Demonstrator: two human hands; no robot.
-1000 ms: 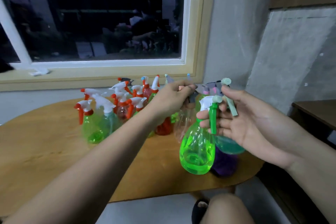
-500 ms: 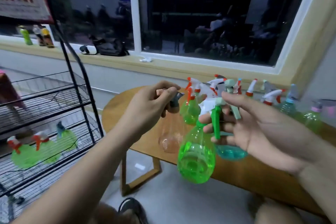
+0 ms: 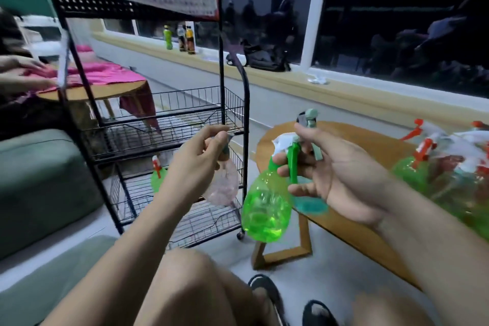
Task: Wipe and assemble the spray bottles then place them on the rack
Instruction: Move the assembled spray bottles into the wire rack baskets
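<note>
Placing step judged in hand: pink bottle (image 3: 222, 188) is pinched at neck by left grip (image 3: 195, 164), mid-frame; green bottle (image 3: 267, 206) & teal bottle (image 3: 309, 204) are clamped in right grip (image 3: 341, 177). Next: rack (image 3: 169, 124), centre-left, must be reached.

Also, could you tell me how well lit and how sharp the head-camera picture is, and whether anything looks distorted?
Head view: dim indoor light, the window black with lamp reflections; motion blur smears the bottles on the table at far right; the wide-angle lens bows the posts of the rack; the green bottle in the middle is fairly sharp.
</note>
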